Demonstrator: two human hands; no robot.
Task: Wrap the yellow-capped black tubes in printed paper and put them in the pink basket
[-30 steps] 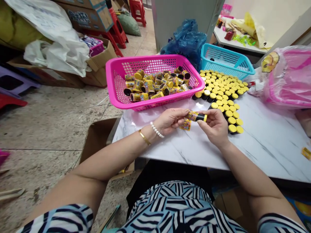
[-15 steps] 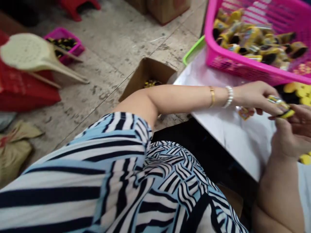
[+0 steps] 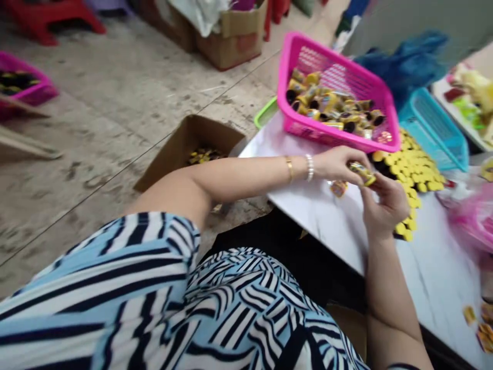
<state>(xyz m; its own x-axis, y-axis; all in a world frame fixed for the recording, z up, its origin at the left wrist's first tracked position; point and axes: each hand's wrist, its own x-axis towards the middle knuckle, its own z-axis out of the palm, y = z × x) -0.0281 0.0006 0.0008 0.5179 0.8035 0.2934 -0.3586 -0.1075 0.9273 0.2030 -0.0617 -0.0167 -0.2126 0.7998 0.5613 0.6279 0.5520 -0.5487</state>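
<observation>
My left hand [image 3: 342, 163], with a beaded bracelet at the wrist, is closed round a small yellow tube with a printed wrap [image 3: 361, 173]. The fingertips of my right hand [image 3: 387, 202] pinch the tube's other end. Beneath the hands, a small orange printed piece [image 3: 339, 188] lies on the white table [image 3: 319, 216]. Just beyond, a pink basket [image 3: 339, 134] holds many similar yellow tubes with dark ends. Beside my right hand stand rows of yellow round-topped pieces [image 3: 418, 169] packed close together.
An open carton [image 3: 165, 154] with yellow and dark pieces stands on the floor to the left. A blue basket [image 3: 439, 128] and a pink plastic bag [image 3: 473, 216] are on the right. Orange pieces [image 3: 486, 329] lie near the table's right edge. A red stool [image 3: 54, 20] stands at upper left.
My view has swung to the right, so more of the table shows. Both hands still hold the yellow tube, which is now turned slightly differently.
</observation>
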